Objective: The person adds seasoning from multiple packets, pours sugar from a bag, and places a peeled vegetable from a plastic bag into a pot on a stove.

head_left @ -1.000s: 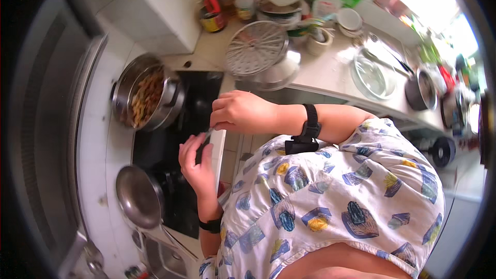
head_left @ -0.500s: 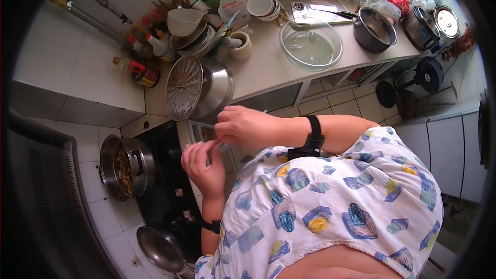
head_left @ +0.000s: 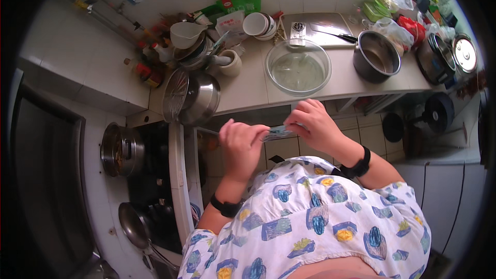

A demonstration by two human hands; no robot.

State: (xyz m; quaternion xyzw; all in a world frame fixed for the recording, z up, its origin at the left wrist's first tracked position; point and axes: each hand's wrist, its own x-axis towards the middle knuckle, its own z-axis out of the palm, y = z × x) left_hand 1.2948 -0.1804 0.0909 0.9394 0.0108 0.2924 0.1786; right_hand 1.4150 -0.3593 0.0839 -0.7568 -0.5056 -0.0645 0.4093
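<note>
A small, flat bluish-silver packet point(head_left: 276, 134) is stretched between my two hands, in front of the counter. My left hand point(head_left: 243, 144) pinches its left end with thumb and fingers. Its right end is gripped by my right hand point(head_left: 314, 123), whose curled fingers hide part of it. Just beyond the hands, a large clear glass bowl point(head_left: 298, 92) with what looks like clear liquid stands on the counter near the front edge.
Left of the bowl are a stone mortar point(head_left: 231, 66) and a shiny steel pot point(head_left: 205, 98). A dark pot point(head_left: 376, 61) stands to the right. Behind the bowl, a knife point(head_left: 336, 33) lies on a board. Another pot point(head_left: 124, 150) and a wok point(head_left: 134, 225) are at the stove.
Both hands have moved right, from beside the steel pot to in front of the glass bowl. They are farther apart, and the packet now shows between them.
</note>
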